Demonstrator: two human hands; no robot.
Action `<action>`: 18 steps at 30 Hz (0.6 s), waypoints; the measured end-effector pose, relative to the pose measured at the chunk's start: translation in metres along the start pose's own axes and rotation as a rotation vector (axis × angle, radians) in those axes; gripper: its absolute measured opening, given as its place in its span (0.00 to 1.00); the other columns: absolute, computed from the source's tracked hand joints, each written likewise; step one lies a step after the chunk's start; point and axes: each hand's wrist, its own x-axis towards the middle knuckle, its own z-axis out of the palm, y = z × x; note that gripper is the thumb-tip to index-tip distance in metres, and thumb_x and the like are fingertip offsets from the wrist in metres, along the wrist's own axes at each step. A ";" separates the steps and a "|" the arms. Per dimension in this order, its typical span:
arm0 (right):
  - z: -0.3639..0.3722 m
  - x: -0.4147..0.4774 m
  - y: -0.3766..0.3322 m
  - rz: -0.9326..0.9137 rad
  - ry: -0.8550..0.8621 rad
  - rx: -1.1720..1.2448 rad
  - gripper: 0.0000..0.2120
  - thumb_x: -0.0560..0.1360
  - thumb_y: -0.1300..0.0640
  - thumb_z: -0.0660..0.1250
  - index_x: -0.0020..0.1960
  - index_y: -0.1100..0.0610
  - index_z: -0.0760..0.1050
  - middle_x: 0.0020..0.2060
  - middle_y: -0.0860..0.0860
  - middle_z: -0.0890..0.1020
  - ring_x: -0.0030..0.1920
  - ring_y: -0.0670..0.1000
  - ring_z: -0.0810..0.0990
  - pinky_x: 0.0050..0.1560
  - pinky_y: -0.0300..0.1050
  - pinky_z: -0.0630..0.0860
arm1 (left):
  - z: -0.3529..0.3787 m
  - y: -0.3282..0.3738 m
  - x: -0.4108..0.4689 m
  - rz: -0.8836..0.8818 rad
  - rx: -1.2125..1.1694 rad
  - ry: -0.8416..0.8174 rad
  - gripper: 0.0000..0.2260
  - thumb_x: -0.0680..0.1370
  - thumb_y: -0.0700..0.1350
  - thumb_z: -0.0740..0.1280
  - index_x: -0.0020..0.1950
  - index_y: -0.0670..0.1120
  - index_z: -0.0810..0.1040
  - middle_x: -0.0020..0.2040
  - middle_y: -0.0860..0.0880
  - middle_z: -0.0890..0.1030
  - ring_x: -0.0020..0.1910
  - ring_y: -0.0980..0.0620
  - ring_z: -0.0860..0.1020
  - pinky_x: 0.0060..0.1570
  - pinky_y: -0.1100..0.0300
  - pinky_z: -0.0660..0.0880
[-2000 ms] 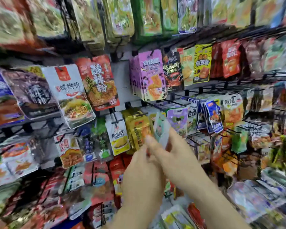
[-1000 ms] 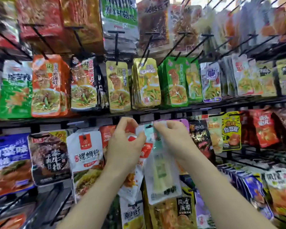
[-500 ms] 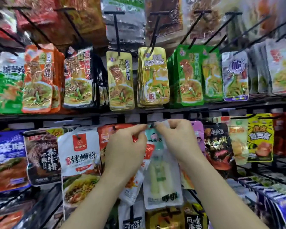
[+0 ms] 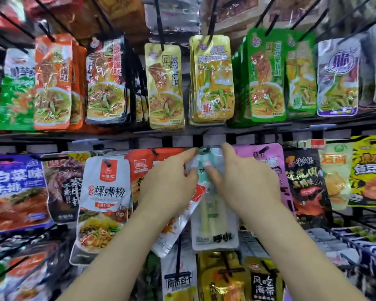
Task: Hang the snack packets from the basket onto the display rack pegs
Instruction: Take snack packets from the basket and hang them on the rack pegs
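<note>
step: threading hang hole | left hand [image 4: 167,183] and right hand [image 4: 250,181] each pinch a top corner of the pale green, clear-windowed plastic snack packet [image 4: 215,213], keeping its header flat | packet at frame centre, hole meeting thin black wire peg [image 4: 207,149] | fully seated: cannot tell

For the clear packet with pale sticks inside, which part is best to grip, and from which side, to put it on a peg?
Grip the flat top strip of the clear packet, either side of its hang hole, coming from the front, as the left hand and right hand do. The body hangs loose below, so gripping there would likely not steer the hole.
</note>
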 end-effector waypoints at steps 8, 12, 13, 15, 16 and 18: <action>0.006 -0.001 0.009 -0.073 -0.049 0.046 0.29 0.80 0.44 0.57 0.78 0.45 0.50 0.49 0.54 0.82 0.49 0.59 0.80 0.35 0.46 0.65 | 0.009 -0.005 -0.003 0.063 0.216 -0.033 0.26 0.79 0.54 0.59 0.73 0.70 0.51 0.46 0.52 0.81 0.48 0.46 0.78 0.42 0.53 0.76; 0.010 -0.005 0.018 -0.099 0.002 0.191 0.24 0.80 0.49 0.58 0.75 0.44 0.60 0.52 0.54 0.83 0.53 0.60 0.79 0.41 0.50 0.73 | 0.011 -0.008 -0.007 0.058 0.194 0.003 0.25 0.79 0.57 0.60 0.75 0.66 0.55 0.48 0.53 0.81 0.51 0.45 0.78 0.47 0.51 0.77; 0.011 -0.005 0.019 -0.109 -0.014 0.215 0.23 0.80 0.50 0.58 0.74 0.45 0.63 0.52 0.54 0.83 0.54 0.60 0.79 0.44 0.51 0.75 | 0.012 -0.008 -0.007 0.051 0.216 -0.011 0.26 0.79 0.58 0.59 0.76 0.64 0.54 0.52 0.52 0.81 0.53 0.44 0.78 0.48 0.50 0.77; 0.014 -0.006 0.021 -0.122 -0.090 0.280 0.22 0.79 0.52 0.58 0.73 0.45 0.66 0.49 0.55 0.83 0.52 0.61 0.79 0.47 0.53 0.77 | 0.015 -0.008 -0.005 0.034 0.273 -0.071 0.28 0.79 0.58 0.58 0.77 0.60 0.52 0.57 0.48 0.81 0.54 0.42 0.78 0.49 0.49 0.77; 0.015 -0.007 0.021 -0.117 -0.138 0.310 0.22 0.79 0.52 0.58 0.72 0.45 0.66 0.47 0.56 0.82 0.50 0.61 0.79 0.47 0.54 0.78 | 0.017 -0.007 -0.003 0.025 0.296 -0.096 0.29 0.79 0.58 0.58 0.78 0.58 0.51 0.57 0.47 0.81 0.53 0.41 0.78 0.48 0.49 0.77; 0.017 -0.007 0.021 -0.100 -0.219 0.321 0.24 0.79 0.54 0.57 0.74 0.45 0.62 0.49 0.58 0.82 0.50 0.61 0.79 0.46 0.51 0.76 | 0.019 -0.005 0.001 0.006 0.335 -0.127 0.30 0.79 0.56 0.58 0.78 0.56 0.49 0.57 0.46 0.80 0.53 0.40 0.78 0.47 0.50 0.77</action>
